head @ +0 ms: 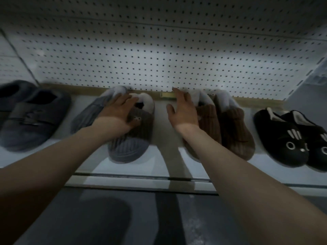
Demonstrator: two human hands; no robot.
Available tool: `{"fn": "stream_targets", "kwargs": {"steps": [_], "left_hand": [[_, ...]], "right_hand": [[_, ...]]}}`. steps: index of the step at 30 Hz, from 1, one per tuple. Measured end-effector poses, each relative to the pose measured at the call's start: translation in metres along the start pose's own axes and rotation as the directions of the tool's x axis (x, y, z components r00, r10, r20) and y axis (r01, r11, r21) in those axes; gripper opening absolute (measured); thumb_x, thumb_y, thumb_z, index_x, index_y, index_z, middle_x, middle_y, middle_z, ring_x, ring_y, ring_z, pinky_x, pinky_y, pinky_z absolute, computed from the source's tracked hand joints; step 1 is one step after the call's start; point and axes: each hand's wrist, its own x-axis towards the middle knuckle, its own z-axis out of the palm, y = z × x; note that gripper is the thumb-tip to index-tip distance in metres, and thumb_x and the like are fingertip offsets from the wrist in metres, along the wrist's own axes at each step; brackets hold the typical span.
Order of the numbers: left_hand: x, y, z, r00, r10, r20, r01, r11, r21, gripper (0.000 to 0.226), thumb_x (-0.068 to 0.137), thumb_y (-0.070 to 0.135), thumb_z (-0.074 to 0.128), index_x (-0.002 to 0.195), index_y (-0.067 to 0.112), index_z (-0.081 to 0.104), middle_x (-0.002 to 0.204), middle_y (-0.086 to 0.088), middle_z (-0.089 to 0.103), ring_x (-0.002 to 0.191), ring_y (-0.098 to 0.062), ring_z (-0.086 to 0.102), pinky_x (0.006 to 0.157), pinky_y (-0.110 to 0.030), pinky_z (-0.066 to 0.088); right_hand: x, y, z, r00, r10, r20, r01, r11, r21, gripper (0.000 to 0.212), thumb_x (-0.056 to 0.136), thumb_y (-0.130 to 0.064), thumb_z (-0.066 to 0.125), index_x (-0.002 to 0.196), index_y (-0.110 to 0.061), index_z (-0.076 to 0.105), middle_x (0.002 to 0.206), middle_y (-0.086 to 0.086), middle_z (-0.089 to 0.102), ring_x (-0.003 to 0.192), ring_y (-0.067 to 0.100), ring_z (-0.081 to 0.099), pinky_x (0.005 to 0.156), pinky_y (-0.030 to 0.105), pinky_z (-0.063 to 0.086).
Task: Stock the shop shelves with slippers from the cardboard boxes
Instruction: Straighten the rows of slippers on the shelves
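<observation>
On the white shelf (pixel 162 161), in front of a pegboard back wall (pixel 159 55), four pairs of slippers stood in a row with their toes toward the front edge. A wooden strip (pixel 256 101) ran along the foot of the wall behind the heels. At the far left sat a dark grey pair with a strap (pixel 31 121), blurred. Next came a grey ribbed pair with pale fleece lining (pixel 129 147), then a brown ribbed pair with the same lining (pixel 233 131). A black pair with cat faces (pixel 286 144) was at the right. A strip of bare shelf lay between the grey ribbed pair and the brown pair. A shiny rail (pixel 141 177) edged the front of the shelf, with dark floor (pixel 106 218) below it.

The left forearm crossed over the left grey ribbed slipper and hid its middle. The right forearm lay over the toe of the left brown slipper.

The left hand (pixel 120 110) lay flat on top of the grey ribbed pair. Its fingers were spread and fairly straight, reaching to the fleece at the heels, and the thumb rested on the right slipper by a small badge. It gripped nothing.

The right hand (pixel 184 110) was wide open and stood on its edge against the left side of the brown pair. Its fingers were straight by the fleece collar, and its thumb stuck out over the bare shelf. It held nothing.
</observation>
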Motion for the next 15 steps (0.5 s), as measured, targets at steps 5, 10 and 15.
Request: {"fn": "stream_targets", "kwargs": {"steps": [5,10,15], "left_hand": [[-0.039,-0.057,-0.006,0.987,-0.152,0.06,0.155,0.987,-0.041,0.1,0.063,0.062,0.049,0.153,0.029,0.019,0.159,-0.006,0.02,0.14,-0.038,0.023,0.11,-0.056,0.029],[-0.048,-0.094,0.007,0.967,-0.23,0.113,0.235,0.972,-0.032,0.098,0.072,0.072,0.044,0.153,0.03,0.01,0.157,-0.004,0.02,0.14,-0.036,0.022,0.109,-0.056,0.03],[-0.03,-0.118,0.012,0.962,-0.221,0.161,0.24,0.964,-0.112,0.085,0.089,0.061,0.051,0.154,0.029,0.006,0.16,-0.006,0.014,0.141,-0.034,0.025,0.113,-0.047,0.029]], "right_hand": [[-0.001,-0.043,0.03,0.972,0.052,0.231,-0.035,0.996,-0.077,0.061,0.096,-0.042,0.054,0.15,-0.028,0.027,0.151,0.014,0.033,0.133,0.037,0.041,0.105,0.043,0.039],[0.002,-0.063,0.037,0.952,0.041,0.305,-0.011,0.995,-0.097,0.065,0.094,-0.045,0.056,0.15,-0.03,0.027,0.151,0.011,0.035,0.131,0.035,0.044,0.103,0.036,0.039],[0.004,-0.084,0.051,0.934,0.041,0.356,0.006,0.992,-0.13,0.069,0.093,-0.051,0.054,0.151,-0.025,0.027,0.152,0.007,0.035,0.132,0.032,0.044,0.103,0.037,0.039]]}}
